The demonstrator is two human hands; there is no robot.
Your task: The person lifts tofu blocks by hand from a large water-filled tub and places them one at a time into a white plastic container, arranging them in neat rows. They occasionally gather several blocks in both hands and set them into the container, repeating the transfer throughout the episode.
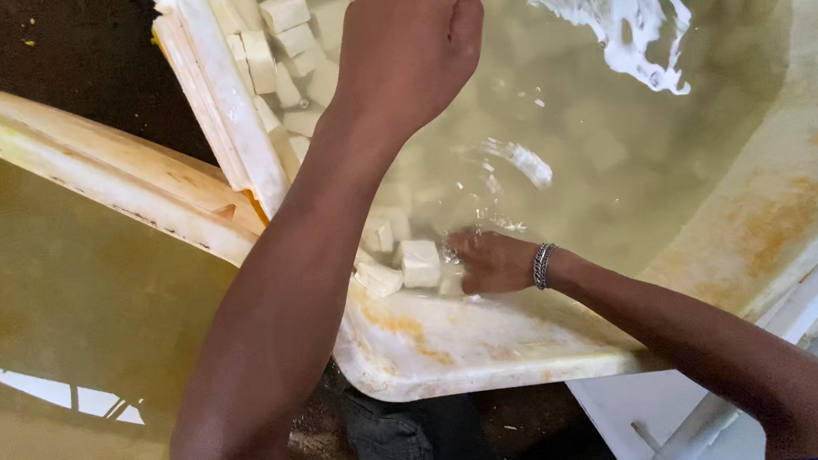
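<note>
Dark, wet floor [68, 53] all around, and on it two big plastic tubs sitting side by side, both stained yellow-orange along the rims. So what you're looking at is the cream-coloured tub [458, 344] on the right, full of cloudy water [618, 133] with light glinting off the ripples near the top.

Pale cubes [410, 259], tofu-looking or something like it, sit in the water right by the near rim. The right hand [491, 260] is down in the water among them, fingers spread loosely and touching a block or two; I can't tell if it's really gripping any of them because the water blurs the fingertips. A metal bracelet [542, 265] is on that wrist.

The left hand [412, 37] is raised above the tub, curled into a closed fist, seen from the back. Whether anything is inside that fist, can't tell from here.

Further back, a white tray [220, 98] is tipped against the tub's far-left edge, tilted down toward the water, with more of the same pale blocks [278, 34] piled on it and spilling to the waterline.

Left of all that is the second tub [59, 290], holding murky yellowish liquid. Bottom right there's a white frame or board [662, 415] leaning near the tub.
</note>
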